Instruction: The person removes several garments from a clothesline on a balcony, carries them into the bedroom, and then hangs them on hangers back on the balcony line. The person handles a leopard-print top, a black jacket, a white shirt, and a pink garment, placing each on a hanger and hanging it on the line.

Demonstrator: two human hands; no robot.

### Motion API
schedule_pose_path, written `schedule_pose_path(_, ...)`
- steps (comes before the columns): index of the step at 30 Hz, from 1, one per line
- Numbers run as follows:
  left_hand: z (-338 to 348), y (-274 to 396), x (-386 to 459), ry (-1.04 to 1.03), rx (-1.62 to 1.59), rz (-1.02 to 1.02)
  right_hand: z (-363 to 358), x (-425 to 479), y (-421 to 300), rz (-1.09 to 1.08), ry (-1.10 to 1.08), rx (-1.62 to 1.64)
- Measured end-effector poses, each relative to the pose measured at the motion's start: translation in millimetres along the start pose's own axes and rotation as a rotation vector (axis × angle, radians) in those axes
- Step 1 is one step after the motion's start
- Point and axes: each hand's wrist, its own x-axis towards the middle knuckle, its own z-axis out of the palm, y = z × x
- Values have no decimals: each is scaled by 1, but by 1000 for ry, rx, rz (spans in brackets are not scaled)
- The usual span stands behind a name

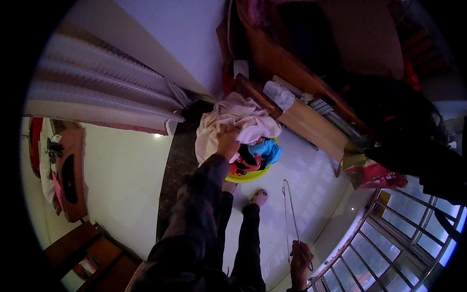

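Observation:
My left hand (228, 143) reaches into a heap of pale cream cloth (251, 122) at the centre of the view, its fingers partly hidden in the folds. The cloth lies over a yellow-green plastic basin (251, 177), where a bright blue cloth (267, 150) and red and black clothes (251, 163) also show. At the lower right, my right hand (301, 255) is closed around a thin wire clothes hanger (292, 208), which stands out from the hand over the floor, apart from the basin.
Pale floor tiles (120, 164) lie on both sides of a dark stone threshold (178, 160). A curtain (102, 87) hangs at the upper left. Wooden furniture (310, 124) and a red printed bag (375, 175) are at the right, above a metal window grille (386, 237).

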Motion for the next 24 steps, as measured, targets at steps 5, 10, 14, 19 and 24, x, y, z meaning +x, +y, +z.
schedule_pose_path(5, -100, 64, -3, -71, -858, 34, -10, -9, 4, -42, -7, 155)
schedule_pose_path(10, -219, 118, -8, 13, -1098, 55, -29, -18, -50, 0, 43, 96)
schedule_pose_path(14, -286, 150, -20, -26, -938, 215, -46, -31, -71, -87, 57, 134)
schedule_pose_path(19, -386, 207, -61, 63, -1343, 186, -66, -39, -95, -272, 158, 216)
schedule_pose_path(24, -470, 233, -86, 251, -674, 347, -91, -57, -137, -354, 169, 309)
